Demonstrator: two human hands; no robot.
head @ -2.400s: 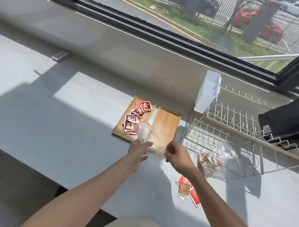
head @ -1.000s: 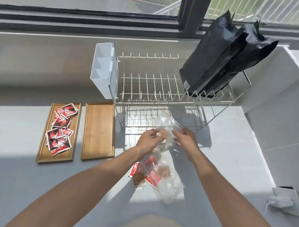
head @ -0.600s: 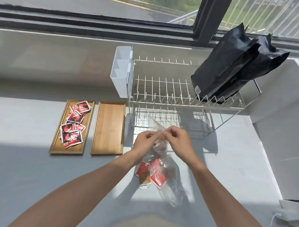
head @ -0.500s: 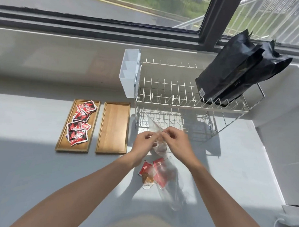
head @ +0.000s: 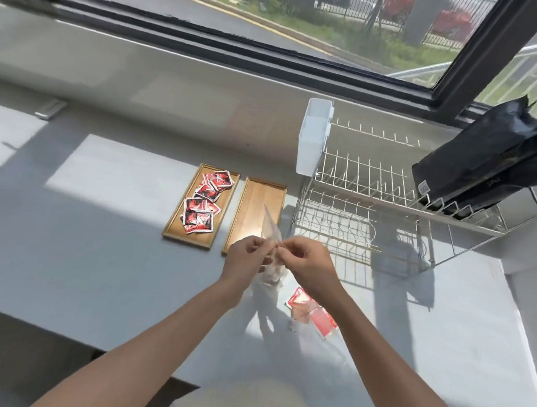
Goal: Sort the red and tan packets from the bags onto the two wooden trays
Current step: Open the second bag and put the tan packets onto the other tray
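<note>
Between two hands (head: 249, 254) (head: 304, 260), one clear bag (head: 272, 234).

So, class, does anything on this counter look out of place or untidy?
Yes: a few red packets lie loose on the counter beside the right forearm, not on a tray. The right wooden tray holds no packets, while the left tray holds a jumbled pile of red ones.

Since half a second ago both hands, left (head: 249, 254) and right (head: 301, 257), have lifted the clear plastic bag (head: 272, 234) leftward, over the near end of the empty wooden tray (head: 255, 202), away from the loose red packets (head: 313, 313) on the grey desk (head: 105, 257).
</note>
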